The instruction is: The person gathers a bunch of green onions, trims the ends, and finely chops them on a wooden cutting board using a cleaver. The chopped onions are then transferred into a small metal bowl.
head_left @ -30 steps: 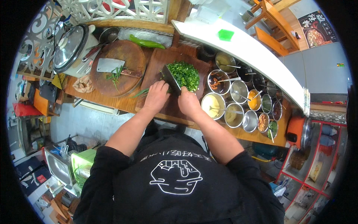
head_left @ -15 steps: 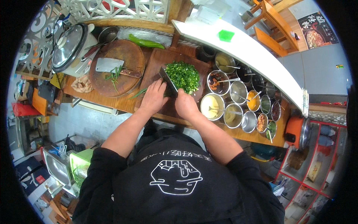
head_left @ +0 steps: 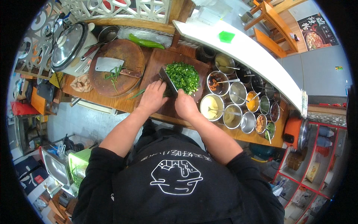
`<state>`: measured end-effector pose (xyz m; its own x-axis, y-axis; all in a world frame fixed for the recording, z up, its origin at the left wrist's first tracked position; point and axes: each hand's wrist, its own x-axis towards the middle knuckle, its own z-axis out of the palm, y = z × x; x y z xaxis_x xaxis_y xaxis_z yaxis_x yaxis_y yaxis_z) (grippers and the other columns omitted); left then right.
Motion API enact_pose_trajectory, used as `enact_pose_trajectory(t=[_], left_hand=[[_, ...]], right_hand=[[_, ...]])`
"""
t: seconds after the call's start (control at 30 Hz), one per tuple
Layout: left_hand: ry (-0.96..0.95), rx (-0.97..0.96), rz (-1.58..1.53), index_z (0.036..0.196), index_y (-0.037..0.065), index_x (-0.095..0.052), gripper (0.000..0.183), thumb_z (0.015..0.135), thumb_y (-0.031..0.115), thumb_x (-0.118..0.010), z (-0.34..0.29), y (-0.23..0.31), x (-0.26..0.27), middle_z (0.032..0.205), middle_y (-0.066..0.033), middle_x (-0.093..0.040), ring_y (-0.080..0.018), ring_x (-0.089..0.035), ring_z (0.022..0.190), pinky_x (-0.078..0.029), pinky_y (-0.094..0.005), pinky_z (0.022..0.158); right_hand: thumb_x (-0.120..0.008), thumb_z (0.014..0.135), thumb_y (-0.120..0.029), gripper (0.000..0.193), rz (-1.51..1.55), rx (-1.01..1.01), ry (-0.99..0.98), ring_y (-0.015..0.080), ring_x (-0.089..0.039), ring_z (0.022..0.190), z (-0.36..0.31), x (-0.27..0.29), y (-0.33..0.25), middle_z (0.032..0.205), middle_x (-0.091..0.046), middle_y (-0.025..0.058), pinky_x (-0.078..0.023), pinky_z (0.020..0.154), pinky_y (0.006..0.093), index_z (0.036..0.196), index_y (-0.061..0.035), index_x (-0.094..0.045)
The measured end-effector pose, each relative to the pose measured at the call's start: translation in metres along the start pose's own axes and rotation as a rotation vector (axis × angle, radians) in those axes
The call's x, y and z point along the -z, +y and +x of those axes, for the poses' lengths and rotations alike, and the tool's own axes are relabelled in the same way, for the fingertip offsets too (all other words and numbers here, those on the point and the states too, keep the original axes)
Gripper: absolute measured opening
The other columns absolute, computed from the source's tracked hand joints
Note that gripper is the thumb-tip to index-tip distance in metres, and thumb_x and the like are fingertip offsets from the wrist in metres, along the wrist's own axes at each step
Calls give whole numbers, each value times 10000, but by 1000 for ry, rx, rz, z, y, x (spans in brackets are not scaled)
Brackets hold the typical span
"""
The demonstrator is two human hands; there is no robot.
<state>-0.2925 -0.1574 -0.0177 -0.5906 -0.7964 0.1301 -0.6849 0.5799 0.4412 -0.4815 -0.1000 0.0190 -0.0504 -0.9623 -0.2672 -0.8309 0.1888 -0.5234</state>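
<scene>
On a dark wooden cutting board [head_left: 156, 61] lies a heap of chopped green onions [head_left: 182, 76]. My right hand [head_left: 185, 104] grips the handle of a knife [head_left: 168, 81], its blade upright along the left side of the heap. Just left of the blade, my left hand [head_left: 153, 97] presses a bunch of green onions [head_left: 141, 93] down with bent fingers. Their green ends stick out to the left; the rest is mostly hidden under the hand. A cleaver [head_left: 109, 64] and a few green strands rest on the round wooden chopping block [head_left: 128, 52] further left.
Several metal containers of sauces and toppings stand at the right, including a pale yellow one [head_left: 212, 106]. A lidded pot [head_left: 69, 46] and a tan cloth [head_left: 81, 83] are at the left. Green peppers [head_left: 146, 42] lie behind; a white ledge [head_left: 246, 44] borders the counter.
Hardly anything differs. The knife and both hands stay in nearly the same place beside the chopped heap.
</scene>
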Motion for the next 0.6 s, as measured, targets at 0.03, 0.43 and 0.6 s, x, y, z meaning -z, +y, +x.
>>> enact_pose_trajectory(t=[0.03, 0.43, 0.6], left_hand=[[30, -19, 0, 1379, -8, -541, 701, 797, 207, -869, 0, 2, 1, 1492, -260, -516, -446, -494, 1398, -418, -500, 1184], [158, -163, -65, 1225, 18, -574, 530, 776, 87, -846, -5, -5, -4, 1372, -246, -538, -468, -525, 1328, -469, -520, 1131], [187, -222, -18, 1117, 61, -618, 346, 811, 102, -774, -2, -4, -2, 1261, -209, -585, -425, -569, 1245, -506, -508, 1069]], right_hand=[[-546, 975, -69, 148, -1, 1, 3, 553, -703, 921, 0, 1, 0, 934, -711, 363, -564, 848, 617, 1086, 30, -539], [-546, 973, -70, 141, 15, -12, 10, 559, -698, 919, -2, 2, -3, 925, -707, 366, -558, 843, 623, 1078, 23, -538], [-537, 968, -58, 133, 4, 6, 26, 561, -698, 902, -2, 0, -1, 908, -705, 365, -559, 831, 626, 1073, 22, -540]])
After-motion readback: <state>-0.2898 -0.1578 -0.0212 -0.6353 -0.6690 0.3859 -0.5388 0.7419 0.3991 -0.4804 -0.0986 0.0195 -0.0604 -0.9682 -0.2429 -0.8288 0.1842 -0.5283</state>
